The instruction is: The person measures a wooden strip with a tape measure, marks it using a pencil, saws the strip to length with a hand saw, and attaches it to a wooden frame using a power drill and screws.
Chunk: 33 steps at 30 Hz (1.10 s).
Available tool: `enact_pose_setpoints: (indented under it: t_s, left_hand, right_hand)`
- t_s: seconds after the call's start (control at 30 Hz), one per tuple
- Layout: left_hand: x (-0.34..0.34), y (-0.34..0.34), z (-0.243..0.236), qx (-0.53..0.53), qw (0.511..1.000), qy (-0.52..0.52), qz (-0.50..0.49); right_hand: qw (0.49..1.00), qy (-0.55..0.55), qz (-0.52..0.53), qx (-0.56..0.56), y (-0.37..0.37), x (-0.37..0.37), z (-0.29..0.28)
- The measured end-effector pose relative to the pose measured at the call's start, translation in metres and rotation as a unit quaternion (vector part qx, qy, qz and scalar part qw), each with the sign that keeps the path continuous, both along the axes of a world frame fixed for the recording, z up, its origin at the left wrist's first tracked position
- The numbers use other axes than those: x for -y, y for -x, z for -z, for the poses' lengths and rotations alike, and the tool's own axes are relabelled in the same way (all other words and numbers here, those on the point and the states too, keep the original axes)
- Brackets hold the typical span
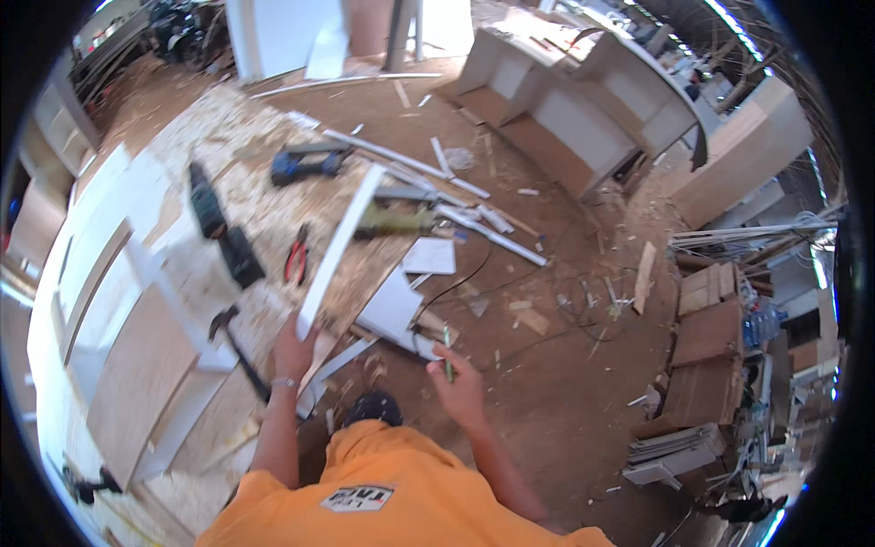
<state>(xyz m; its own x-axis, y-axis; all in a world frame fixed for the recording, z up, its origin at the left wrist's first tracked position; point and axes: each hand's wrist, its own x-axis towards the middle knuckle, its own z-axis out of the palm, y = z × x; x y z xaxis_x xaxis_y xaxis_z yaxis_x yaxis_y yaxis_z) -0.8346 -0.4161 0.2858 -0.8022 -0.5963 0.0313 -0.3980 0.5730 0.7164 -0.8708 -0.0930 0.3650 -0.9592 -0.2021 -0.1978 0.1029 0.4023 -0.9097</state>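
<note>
White strip (341,251) and slim green tool (448,369), both held.
I see the left hand (293,351) closed on the strip's near end, above the worktable (228,137); the right hand (458,387) pinches the tool.

On my orange cloth shirt (437,479) I wear a white rectangular patch (358,497). Its bold dark lettering (372,498) runs in two lines, slanted.

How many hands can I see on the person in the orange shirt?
2: the left hand, left of centre, grips the near end of a long white strip; the right hand, below centre, holds a thin green pen-like object. Neither is hidden.
</note>
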Motion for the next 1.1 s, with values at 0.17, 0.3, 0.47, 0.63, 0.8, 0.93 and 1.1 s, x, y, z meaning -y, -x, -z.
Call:
enact_pose_setpoints:
  t_s: [0.17, 0.3, 0.47, 0.63, 0.8, 0.93, 1.1]
  left_hand:
    - [-0.022, 0.046, 0.016, -0.023, 0.998, -0.056, -0.004]
    - [-0.045, 0.038, 0.004, 0.018, 0.999, -0.021, -0.04]
    - [-0.061, -0.012, -0.022, 0.025, 0.988, -0.109, -0.102]
    - [-0.097, 0.004, -0.063, -0.003, 0.976, -0.072, -0.205]
    - [-0.112, 0.001, -0.058, -0.054, 0.962, -0.061, -0.26]
    - [-0.103, 0.011, -0.048, -0.032, 0.972, -0.05, -0.227]
    - [-0.086, -0.005, -0.034, 0.009, 0.981, -0.054, -0.187]
  right_hand:
    - [0.948, -0.215, -0.101, -0.214, 0.156, 0.026, 0.006]
    - [0.88, -0.255, -0.241, -0.319, 0.275, 0.097, 0.04]
    - [0.828, -0.231, -0.41, -0.305, 0.362, 0.15, 0.12]
    - [0.783, -0.273, -0.468, -0.304, 0.408, 0.133, 0.135]
    - [0.78, -0.258, -0.503, -0.268, 0.456, 0.189, 0.051]
    - [0.698, -0.226, -0.537, -0.417, 0.481, 0.3, 0.026]
    - [0.643, -0.121, -0.609, -0.448, 0.481, 0.423, 0.031]
